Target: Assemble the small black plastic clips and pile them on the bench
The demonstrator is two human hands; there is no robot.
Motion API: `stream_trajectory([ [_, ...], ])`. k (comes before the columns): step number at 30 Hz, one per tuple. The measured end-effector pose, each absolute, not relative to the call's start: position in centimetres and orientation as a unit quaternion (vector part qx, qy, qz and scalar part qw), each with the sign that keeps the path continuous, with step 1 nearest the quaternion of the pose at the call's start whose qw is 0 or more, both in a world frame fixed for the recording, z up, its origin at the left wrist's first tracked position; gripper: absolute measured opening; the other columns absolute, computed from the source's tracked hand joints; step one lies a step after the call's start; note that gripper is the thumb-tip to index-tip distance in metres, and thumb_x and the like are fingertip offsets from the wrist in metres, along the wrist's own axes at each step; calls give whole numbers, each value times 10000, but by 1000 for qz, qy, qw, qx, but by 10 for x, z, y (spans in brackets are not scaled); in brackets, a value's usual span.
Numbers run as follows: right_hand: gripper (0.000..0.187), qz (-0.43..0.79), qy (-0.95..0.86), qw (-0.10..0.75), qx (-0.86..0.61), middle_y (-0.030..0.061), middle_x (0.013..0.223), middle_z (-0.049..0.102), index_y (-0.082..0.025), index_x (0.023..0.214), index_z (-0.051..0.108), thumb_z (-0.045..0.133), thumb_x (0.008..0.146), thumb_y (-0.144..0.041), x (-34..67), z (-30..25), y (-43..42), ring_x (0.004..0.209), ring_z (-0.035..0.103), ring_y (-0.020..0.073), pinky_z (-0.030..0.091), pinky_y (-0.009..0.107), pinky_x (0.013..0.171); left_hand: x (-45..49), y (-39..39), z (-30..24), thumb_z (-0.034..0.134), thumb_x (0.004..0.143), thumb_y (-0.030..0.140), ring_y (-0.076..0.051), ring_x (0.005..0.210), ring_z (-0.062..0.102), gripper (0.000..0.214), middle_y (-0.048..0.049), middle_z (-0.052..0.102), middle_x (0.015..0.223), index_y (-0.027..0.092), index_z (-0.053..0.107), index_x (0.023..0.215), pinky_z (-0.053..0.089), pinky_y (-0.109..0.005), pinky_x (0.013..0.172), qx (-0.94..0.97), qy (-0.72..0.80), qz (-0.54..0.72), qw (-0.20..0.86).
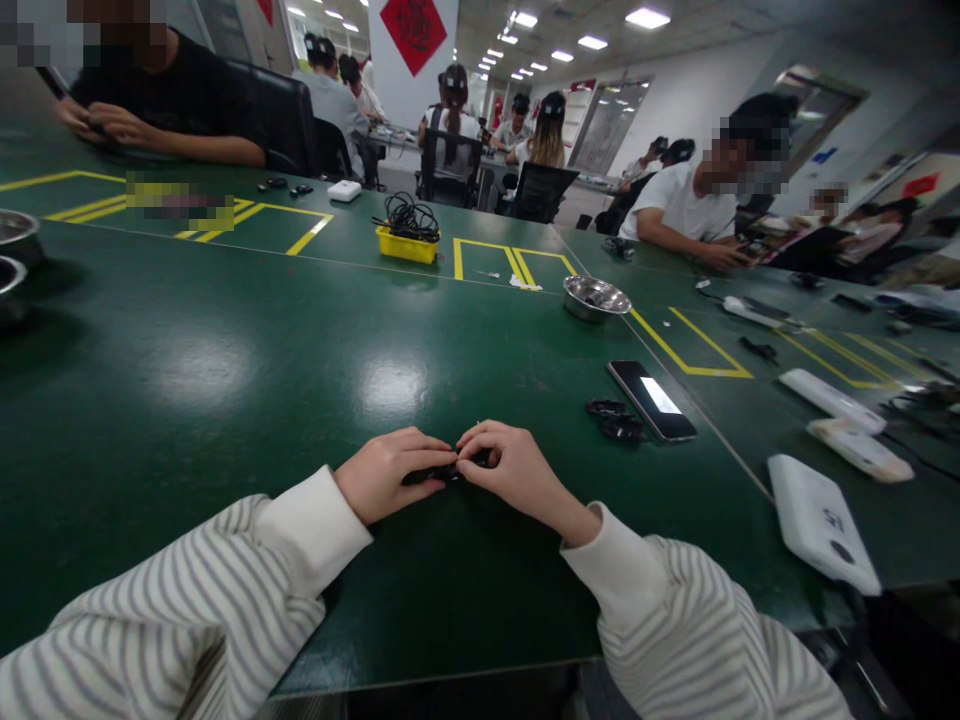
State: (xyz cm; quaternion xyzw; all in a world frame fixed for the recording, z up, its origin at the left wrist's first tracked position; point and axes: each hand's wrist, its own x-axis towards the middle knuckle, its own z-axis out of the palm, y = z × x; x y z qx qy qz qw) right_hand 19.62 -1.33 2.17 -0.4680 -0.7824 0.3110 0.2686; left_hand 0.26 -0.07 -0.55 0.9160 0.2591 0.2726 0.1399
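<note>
My left hand (386, 472) and my right hand (510, 468) rest together on the green table (225, 380), both in striped sleeves. Their fingers are curled and pinched around a small black part (435, 472) held between them; most of it is hidden by the fingers. A tiny pale bit shows just above the fingertips. To the right of my right hand lie two small black parts (615, 420) and a dark phone (651, 400) with its screen reflecting light.
A steel bowl (596, 297) stands beyond the phone. A yellow tray of black cables (407, 240) sits further back, among yellow tape markings. White devices (821, 520) lie at the right. Steel bowls (15, 250) stand at the left edge. Other people sit round the table.
</note>
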Motion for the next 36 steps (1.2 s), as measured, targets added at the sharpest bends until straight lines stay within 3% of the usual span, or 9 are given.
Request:
stream_trajectory([
  [14, 81, 318, -793, 258, -451, 23, 846, 620, -171, 687, 649, 571, 691, -193, 197, 22, -14, 717, 562, 104, 421, 213, 600, 3, -1, -3, 539, 767, 194, -147, 836, 566, 305, -61, 618, 982, 172, 551, 1070, 474, -263, 730, 915, 249, 274, 162],
  [31, 114, 331, -790, 251, -450, 26, 872, 633, -176, 687, 660, 575, 706, -251, 202, 26, -9, 745, 576, 112, 433, 208, 587, 2, 1, -4, 527, 780, 231, -158, 805, 579, 254, -78, 628, 970, 169, 596, 1016, 489, -275, 692, 921, 237, 279, 135],
  [36, 176, 237, -745, 303, -545, 24, 753, 647, -169, 737, 655, 513, 757, -270, 216, 25, 7, 676, 563, 121, 413, 240, 600, 2, 1, -3, 526, 775, 232, -160, 802, 584, 254, -83, 630, 969, 172, 601, 1010, 493, -282, 694, 919, 241, 281, 137],
])
